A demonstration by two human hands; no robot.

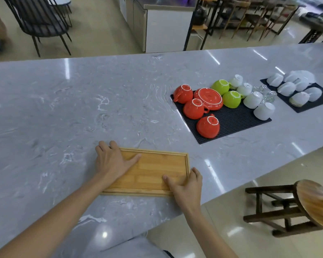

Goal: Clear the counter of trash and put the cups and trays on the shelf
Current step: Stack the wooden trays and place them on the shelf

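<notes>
1. We see a wooden tray lying flat on the grey marble counter, close to the near edge.
2. Our left hand grips the tray's left end: the thumb lies stretched across the tray's inner floor while the fingers curl over the far left corner onto the outer rim.
3. Our right hand grips the near right corner: the thumb presses on the tray floor and the fingers wrap around the right rim, so both hands pinch the tray between thumb and fingers.
4. We cannot tell whether the tray is lifted at all; it appears to rest on the counter.
5. Farther along the counter to the right, well apart from the tray, lies a black mat carrying upside-down crockery.
6. On that mat we count three red cups and a red saucer turned bottom up, the saucer touching the cups near it.
7. Beside them stand two green cups, and then a row of white cups, all inverted.
8. A second black mat sits farther right with white bowls turned over on it.
9. A wooden stool stands on the floor past the counter's near right edge.
10. Black chairs stand on the floor beyond the counter's far side.
</notes>
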